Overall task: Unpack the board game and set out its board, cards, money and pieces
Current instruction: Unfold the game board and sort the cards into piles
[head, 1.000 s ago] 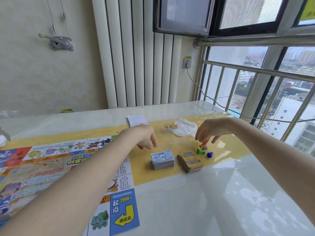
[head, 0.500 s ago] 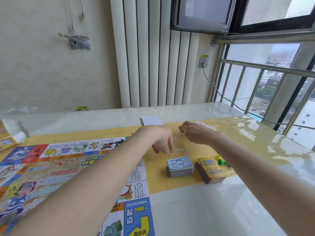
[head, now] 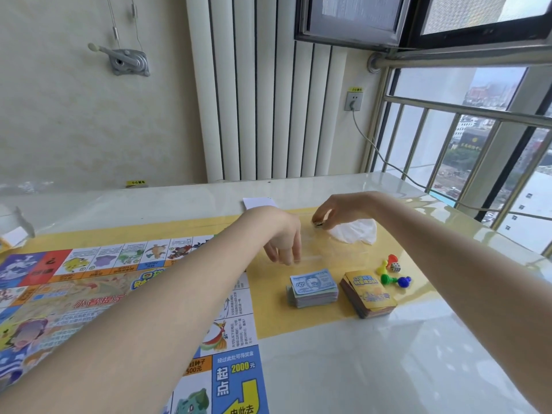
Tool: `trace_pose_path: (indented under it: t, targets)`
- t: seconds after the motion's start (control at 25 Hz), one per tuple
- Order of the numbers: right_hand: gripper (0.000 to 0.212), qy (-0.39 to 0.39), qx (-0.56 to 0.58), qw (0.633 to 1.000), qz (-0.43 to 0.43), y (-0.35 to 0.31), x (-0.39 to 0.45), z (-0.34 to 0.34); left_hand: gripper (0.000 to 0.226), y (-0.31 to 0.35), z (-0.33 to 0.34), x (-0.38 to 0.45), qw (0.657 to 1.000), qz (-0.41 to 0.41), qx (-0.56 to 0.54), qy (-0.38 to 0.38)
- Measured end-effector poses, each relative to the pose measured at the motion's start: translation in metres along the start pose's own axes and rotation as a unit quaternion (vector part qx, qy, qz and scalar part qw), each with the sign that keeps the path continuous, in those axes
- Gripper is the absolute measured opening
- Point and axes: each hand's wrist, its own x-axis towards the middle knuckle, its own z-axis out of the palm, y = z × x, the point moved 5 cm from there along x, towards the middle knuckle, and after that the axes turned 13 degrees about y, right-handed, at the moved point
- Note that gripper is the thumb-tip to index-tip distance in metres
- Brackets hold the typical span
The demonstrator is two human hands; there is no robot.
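Observation:
The game board (head: 89, 294) lies unfolded on the left of the table. A stack of paper money (head: 313, 288) and a yellow card deck (head: 370, 294) sit side by side on the yellow mat (head: 298, 324). Right of the deck lie red (head: 392, 259), yellow (head: 381, 268), green (head: 388, 278) and blue (head: 403, 281) pawns and a white die (head: 395, 267). My right hand (head: 337, 209) pinches a small dark-and-yellow item (head: 319, 224) beside a crumpled white bag (head: 355, 231). My left hand (head: 282, 237) hangs fingers-down just behind the money, holding nothing I can make out.
A white slip of paper (head: 258, 202) lies behind my left hand. Faint clear plastic (head: 334, 252) lies between the bag and the money. Packaging (head: 12, 234) shows at the far left edge. The glossy white table (head: 388, 369) meets a window railing (head: 478, 138) on the right.
My right hand left the pawns, swung left and back, and now pinches the small item by the white bag. My left hand barely moved. The camera turned left.

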Motion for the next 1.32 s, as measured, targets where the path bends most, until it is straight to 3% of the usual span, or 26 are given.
trace_pose_path:
  t: [0.16,0.6,0.8,0.88,1.08,1.2,1.32]
  targets:
    - [0.036,0.008,0.016,1.000,-0.012,-0.004,0.002,-0.004,0.029,0.001,0.000,0.001,1.000,-0.008,0.010,-0.005]
    - [0.021,0.129,0.068,0.989,0.004,0.003,-0.002,-0.008,0.030,0.005,0.001,0.001,0.999,-0.012,0.045,-0.010]
    - [0.016,0.244,0.250,0.935,0.066,0.031,-0.025,-0.035,0.029,0.006,0.000,0.003,0.998,-0.015,0.056,-0.014]
    - [0.010,0.222,0.268,0.931,0.109,0.051,-0.041,-0.042,0.028,0.007,0.000,0.004,0.998,-0.015,0.060,-0.016]
    - [0.012,0.055,0.183,0.963,0.190,0.087,-0.081,-0.017,0.028,0.012,0.003,0.004,0.994,-0.022,0.111,-0.001]
    - [0.010,0.062,0.163,0.965,0.194,0.095,-0.086,-0.003,0.030,0.015,0.004,0.001,0.993,-0.022,0.119,0.012]
    - [0.025,0.096,0.120,0.970,0.191,0.099,-0.087,0.001,0.030,0.015,0.005,-0.003,0.993,-0.020,0.116,0.031]
